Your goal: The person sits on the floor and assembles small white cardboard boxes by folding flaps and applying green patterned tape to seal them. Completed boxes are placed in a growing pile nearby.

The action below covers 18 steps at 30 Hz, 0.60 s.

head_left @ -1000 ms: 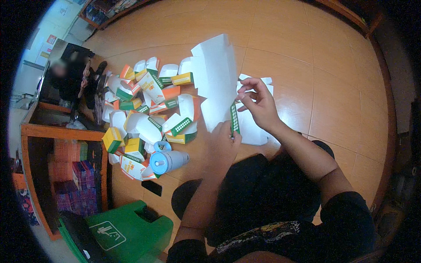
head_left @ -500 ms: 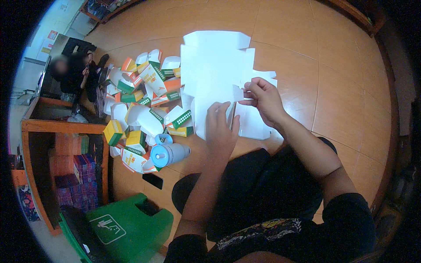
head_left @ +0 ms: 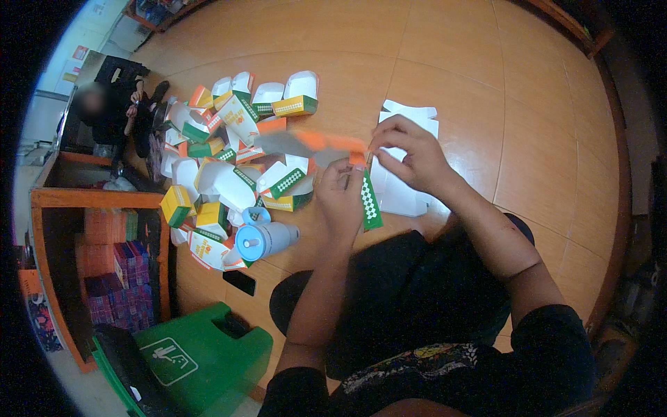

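A partly folded cardboard food box is between my hands, its orange side [head_left: 332, 142] blurred by motion and its green side with white diamonds [head_left: 371, 201] raised. My left hand [head_left: 339, 193] closes round the near side, fingers bent over the edge by the corner. At that same corner, my right hand [head_left: 408, 154] pinches where the orange and green sides meet. Just beyond and under my right hand lie flat white box blanks [head_left: 403, 191] on the tiled floor. To the left is a heap of folded boxes [head_left: 229, 187] in white, orange, green and yellow.
A light blue tumbler [head_left: 274, 240] and a black phone [head_left: 239, 282] sit near my left knee. Further left stand a green bin [head_left: 208, 361] and a wooden shelf [head_left: 97, 200] holding stacked packs. Another person [head_left: 111, 115] sits at the far left beyond the heap.
The blank, white and spread flat before, now has its orange and green sides folded up. My left hand has closed on it. A finished box at the heap's far right has come into sight.
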### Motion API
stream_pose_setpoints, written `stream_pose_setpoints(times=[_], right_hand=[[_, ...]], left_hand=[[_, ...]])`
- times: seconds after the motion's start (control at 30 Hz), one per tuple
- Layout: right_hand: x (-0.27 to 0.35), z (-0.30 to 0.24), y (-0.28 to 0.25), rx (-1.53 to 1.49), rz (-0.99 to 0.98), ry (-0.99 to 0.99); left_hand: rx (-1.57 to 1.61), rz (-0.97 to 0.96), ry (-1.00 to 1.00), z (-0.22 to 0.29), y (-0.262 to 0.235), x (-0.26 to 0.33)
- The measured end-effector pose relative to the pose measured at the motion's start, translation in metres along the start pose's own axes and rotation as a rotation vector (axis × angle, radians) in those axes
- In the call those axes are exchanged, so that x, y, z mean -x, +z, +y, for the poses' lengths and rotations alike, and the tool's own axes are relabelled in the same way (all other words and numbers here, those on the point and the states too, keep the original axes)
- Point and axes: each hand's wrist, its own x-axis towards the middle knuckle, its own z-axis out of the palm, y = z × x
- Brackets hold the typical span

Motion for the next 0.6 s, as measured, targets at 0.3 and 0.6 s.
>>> stream_pose_setpoints(times=[0.3, 0.6], right_hand=[[0.007, -0.009, 0.022, -0.298, 0.098, 0.232], [0.010, -0.009, 0.029, -0.398, 0.179, 0.269]], left_hand=[[0.282, -0.084, -0.038, 0.002, 0.004, 0.002], [0.286, -0.104, 0.036, 0.002, 0.005, 0.004]])
